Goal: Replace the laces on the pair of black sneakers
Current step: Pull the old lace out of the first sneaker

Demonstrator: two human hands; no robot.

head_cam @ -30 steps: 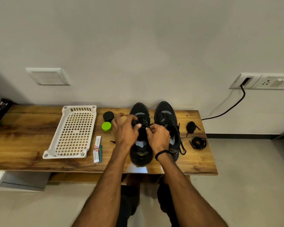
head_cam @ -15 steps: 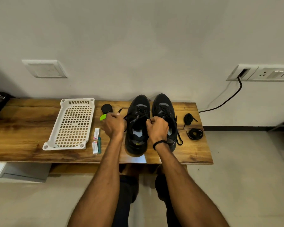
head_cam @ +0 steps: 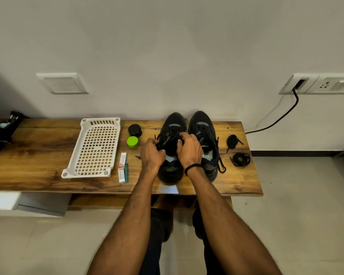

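**Position.** The pair stands on the table (head_cam: 38, 155), toes to 12 o'clock, heels near the front edge. The left sneaker (head_cam: 173, 124) and right sneaker (head_cam: 202, 122) sit side by side; whether they touch cannot be told.

**Hands.** Both hands work at the left sneaker's throat. The left hand (head_cam: 152, 153) sits at 9 o'clock of the eyelets, fingers curled tight and pinching the lace (head_cam: 170, 138). A lace tip stands up just above its knuckles. The right hand (head_cam: 189, 149) sits at 3 o'clock of the same eyelets, fingers curled down over the crossings. They appear to grip the lace as well, though the pinch itself is hidden under the hand.

**Other stock.** The right sneaker's own lace hangs slack down its outer side. At 3 o'clock of the pair lie a bundle (head_cam: 232, 140) and a coil (head_cam: 241, 159) of black lace, apart from each other. A tray (head_cam: 85, 175) lies at 9 o'clock.

**Handling, as judged.** The lace is light, limp and thin, and black on black makes it hard to follow. It is best taken at the stiff tip for threading, or close to an eyelet for pulling. The sneaker is light and soft-sided, so it may slide or tip under a pull. One hand should steady it at the throat or heel.
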